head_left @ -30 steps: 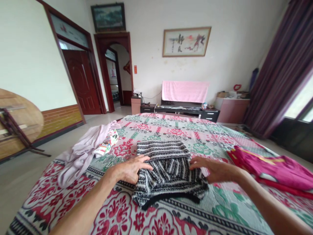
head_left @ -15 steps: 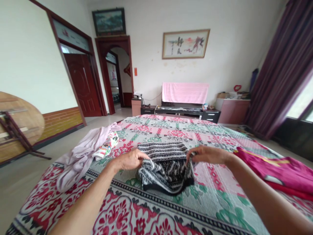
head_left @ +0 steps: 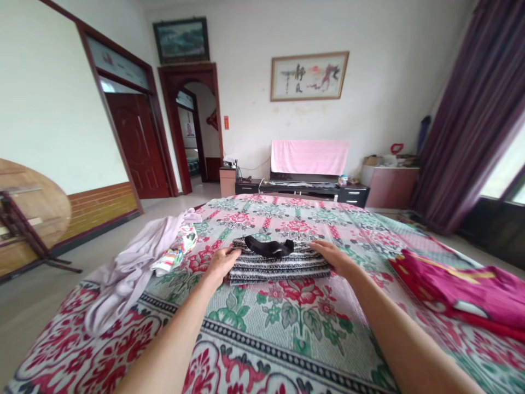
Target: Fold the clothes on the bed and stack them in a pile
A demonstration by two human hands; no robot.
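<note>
A black-and-white striped knit sweater (head_left: 283, 268) lies folded into a flat bundle on the patterned bedspread (head_left: 295, 339), its black neckband (head_left: 268, 249) on top along the far edge. At the bundle's left end, my left hand (head_left: 221, 264) is closed on the knit with thumb and fingers. My right hand (head_left: 331, 257) rests against the far right corner, fingers stretched out and lying on the cloth. Part of each end of the sweater is hidden under the hands.
Left on the bed lie a pale pink garment (head_left: 127, 268) and a colourful printed cloth (head_left: 176, 251). Folded magenta clothes (head_left: 455, 290) are stacked at the right. Beyond the bed stands a low black cabinet (head_left: 353, 195), with a pink cloth (head_left: 309, 157) above it.
The near part of the sweater has been turned over away from me, so the bundle is now smaller and its neckband shows on top. Both hands have moved slightly forward with it.
</note>
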